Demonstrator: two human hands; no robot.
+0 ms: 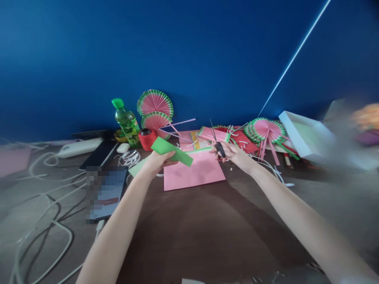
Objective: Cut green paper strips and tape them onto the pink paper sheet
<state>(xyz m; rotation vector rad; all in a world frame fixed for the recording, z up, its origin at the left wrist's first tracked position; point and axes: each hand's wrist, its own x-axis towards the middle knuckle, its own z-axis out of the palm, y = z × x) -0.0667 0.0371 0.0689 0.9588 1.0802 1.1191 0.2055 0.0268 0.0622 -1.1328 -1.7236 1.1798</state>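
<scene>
My left hand (160,159) is closed on a strip of green paper (179,153), holding it slanted above the table. In my right hand (232,154) is a pair of scissors (219,149) with black handles, the thin blades pointing up and away from me. Beneath and between both hands a pink paper sheet (194,173) lies flat, with a green edge along its far side. A paler green paper (139,167) shows behind my left wrist. Just beyond my right hand rests a pleated pink and green paper piece (213,134).
Round pleated fans (155,104) lean on the blue wall; more fans (265,132) lie right, near a white box (304,134). A green-capped bottle (127,122) and a red thread spool (147,140) stand left. A phone (112,193) and tangled white cables (69,232) occupy the left side.
</scene>
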